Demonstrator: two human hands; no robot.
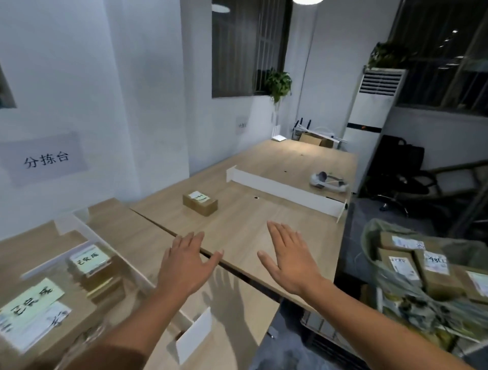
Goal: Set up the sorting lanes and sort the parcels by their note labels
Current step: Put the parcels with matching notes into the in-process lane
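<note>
Left hand, right hand, both flat and empty above table, parcel beyond

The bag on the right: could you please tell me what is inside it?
Several brown parcels with white labels lie in the bag; they and its wall hide anything deeper.

You worked in a dim room: one round white ceiling lamp burned out to pure glare at the top edge, and the barred window was dark. Your left hand cast a soft, fingered shadow down on the pale wooden tabletop. The label-topped brown cardboard boxes at lower left smeared with blur, and the walls bowed at the frame's edges.
</note>
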